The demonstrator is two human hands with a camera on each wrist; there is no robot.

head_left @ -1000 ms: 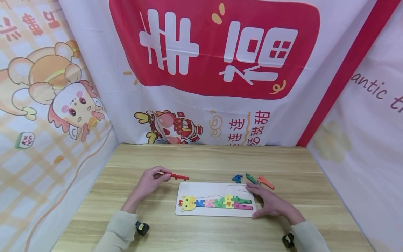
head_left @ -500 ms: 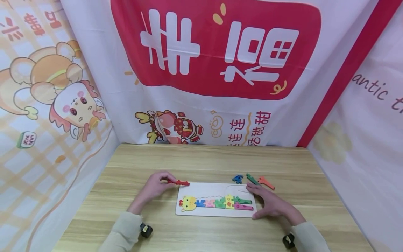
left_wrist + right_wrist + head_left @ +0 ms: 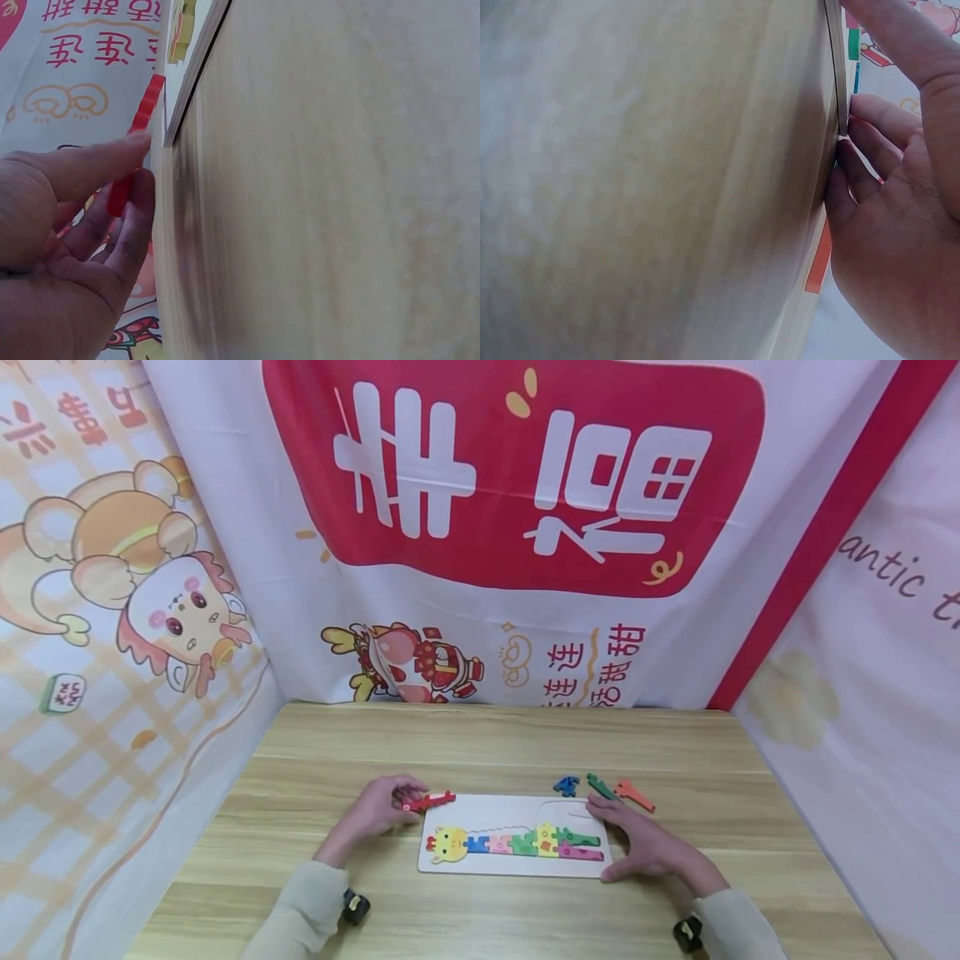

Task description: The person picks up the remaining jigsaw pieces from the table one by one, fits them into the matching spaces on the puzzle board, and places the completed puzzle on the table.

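My left hand point(image 3: 384, 803) pinches a red puzzle piece point(image 3: 429, 802) between thumb and fingers, over the far left corner of a white puzzle board point(image 3: 487, 808). In the left wrist view the red piece point(image 3: 148, 105) sticks out past the fingertips. Across the right end of the board my right hand point(image 3: 648, 843) is spread, thumb at the near corner and fingers at the far one, holding it. On the board lies a giraffe puzzle point(image 3: 517, 843) with a yellow head, a coloured neck and body, and green and pink legs. A curved outline shows near the fingers.
Behind the board lie a blue piece point(image 3: 566, 786), a green piece point(image 3: 600, 786) and an orange piece point(image 3: 635, 795). The wooden table point(image 3: 480, 918) meets a printed cloth point(image 3: 660, 643) at the back. Cloths also hang at both sides.
My left hand has moved right and nearer with the red piece, from left of the board to above its far left corner, and the piece has turned. The right hand and the board stay put.
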